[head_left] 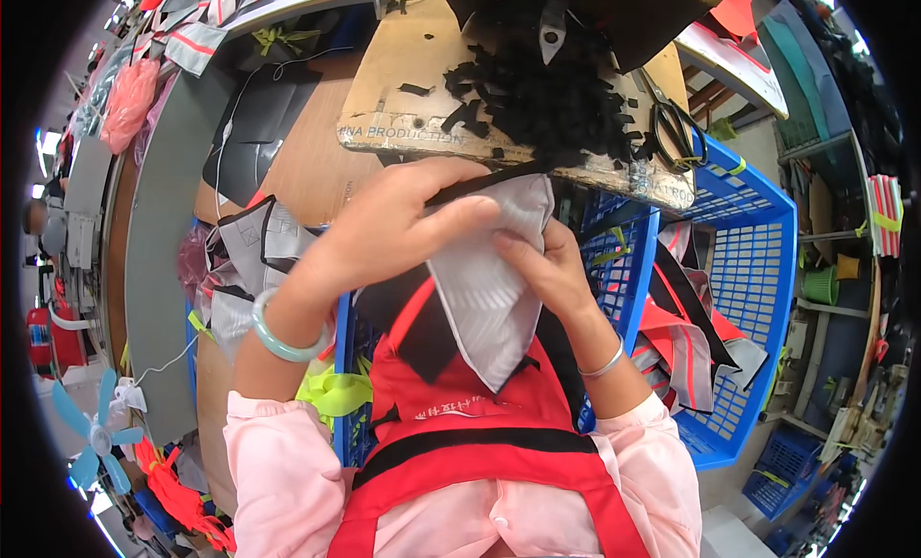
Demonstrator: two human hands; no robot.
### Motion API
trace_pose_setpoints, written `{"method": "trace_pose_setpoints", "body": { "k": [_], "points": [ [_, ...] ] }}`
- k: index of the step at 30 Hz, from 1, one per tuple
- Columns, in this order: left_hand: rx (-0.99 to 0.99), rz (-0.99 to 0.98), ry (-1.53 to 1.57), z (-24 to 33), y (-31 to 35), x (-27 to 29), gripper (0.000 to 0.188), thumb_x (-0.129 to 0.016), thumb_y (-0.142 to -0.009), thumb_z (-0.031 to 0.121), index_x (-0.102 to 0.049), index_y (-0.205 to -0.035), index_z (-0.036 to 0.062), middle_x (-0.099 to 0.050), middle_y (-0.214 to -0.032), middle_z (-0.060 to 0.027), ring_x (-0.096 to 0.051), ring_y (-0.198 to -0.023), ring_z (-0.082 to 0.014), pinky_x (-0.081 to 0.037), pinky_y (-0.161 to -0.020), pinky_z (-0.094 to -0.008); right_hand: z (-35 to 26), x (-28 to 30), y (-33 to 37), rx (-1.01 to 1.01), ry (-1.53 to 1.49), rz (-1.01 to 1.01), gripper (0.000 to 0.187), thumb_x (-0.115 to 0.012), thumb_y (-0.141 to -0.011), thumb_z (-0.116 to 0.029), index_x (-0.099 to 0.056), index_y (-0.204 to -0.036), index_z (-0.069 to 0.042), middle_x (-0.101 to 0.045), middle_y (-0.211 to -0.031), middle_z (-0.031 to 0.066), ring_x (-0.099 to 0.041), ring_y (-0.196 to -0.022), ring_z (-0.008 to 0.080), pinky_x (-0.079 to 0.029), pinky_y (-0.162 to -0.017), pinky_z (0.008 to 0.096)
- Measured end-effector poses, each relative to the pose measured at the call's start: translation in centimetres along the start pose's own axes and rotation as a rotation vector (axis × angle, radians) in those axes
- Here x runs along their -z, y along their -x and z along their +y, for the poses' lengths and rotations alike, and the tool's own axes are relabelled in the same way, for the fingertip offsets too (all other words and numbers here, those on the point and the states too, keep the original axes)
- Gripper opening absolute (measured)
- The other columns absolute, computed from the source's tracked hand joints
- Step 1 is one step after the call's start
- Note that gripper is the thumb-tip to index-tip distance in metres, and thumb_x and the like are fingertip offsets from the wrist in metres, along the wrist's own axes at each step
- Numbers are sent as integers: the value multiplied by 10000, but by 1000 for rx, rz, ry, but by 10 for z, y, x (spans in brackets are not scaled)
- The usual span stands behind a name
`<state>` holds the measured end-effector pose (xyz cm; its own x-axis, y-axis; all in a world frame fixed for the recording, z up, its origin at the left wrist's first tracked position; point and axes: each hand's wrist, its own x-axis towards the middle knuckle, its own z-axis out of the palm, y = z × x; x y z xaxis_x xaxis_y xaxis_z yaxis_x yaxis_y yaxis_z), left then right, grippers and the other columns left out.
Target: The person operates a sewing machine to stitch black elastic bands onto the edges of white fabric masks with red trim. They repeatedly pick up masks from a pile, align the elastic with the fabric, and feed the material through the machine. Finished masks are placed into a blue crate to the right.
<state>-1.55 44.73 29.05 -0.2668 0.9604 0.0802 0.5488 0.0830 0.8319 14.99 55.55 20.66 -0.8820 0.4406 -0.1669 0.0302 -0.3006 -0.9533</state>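
Observation:
Both hands hold a sewn fabric piece (489, 299), grey with a black-bound edge, in front of my red apron (451, 404). My left hand (408, 213) grips its upper left edge, thumb on the grey face and the other fingers partly hidden behind. On the right side, my right hand (552, 270) pinches the cloth, its thumb on the grey face and its fingers mostly behind. A black part with a red stripe (411, 318) shows at the left of the piece, which hangs to a point over my lap.
A worn wooden worktop (384, 97) ahead carries a heap of black scraps (547, 97), a metal machine part (551, 35) and black-handled scissors (672, 131). At right, a blue basket (767, 261) holds striped pieces (686, 342). More grey pieces (259, 241) lie at left.

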Motion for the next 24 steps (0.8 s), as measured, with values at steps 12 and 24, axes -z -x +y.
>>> {"method": "trace_pose_setpoints", "body": {
  "k": [12, 24],
  "points": [
    [103, 35, 78, -9, -49, 3, 237, -729, -786, 165, -667, -922, -19, -631, -798, -48, -556, -717, -97, -440, -652, -247, -58, 33, -44, 274, 118, 175, 324, -664, -843, -123, -550, -1111, 19, -588, -984, 41, -567, -868, 90, -472, -754, 223],
    [149, -69, -6, -22, -87, 35, 337, -737, -805, 223, -673, -1021, -28, -659, -850, -6, -579, -782, -59, -456, -725, -196, -72, 56, -83, 279, 246, 111, 222, -634, -892, -232, -615, -895, -10, -534, -726, -44, -462, -679, 34, -381, -604, 193]
  ]
}}
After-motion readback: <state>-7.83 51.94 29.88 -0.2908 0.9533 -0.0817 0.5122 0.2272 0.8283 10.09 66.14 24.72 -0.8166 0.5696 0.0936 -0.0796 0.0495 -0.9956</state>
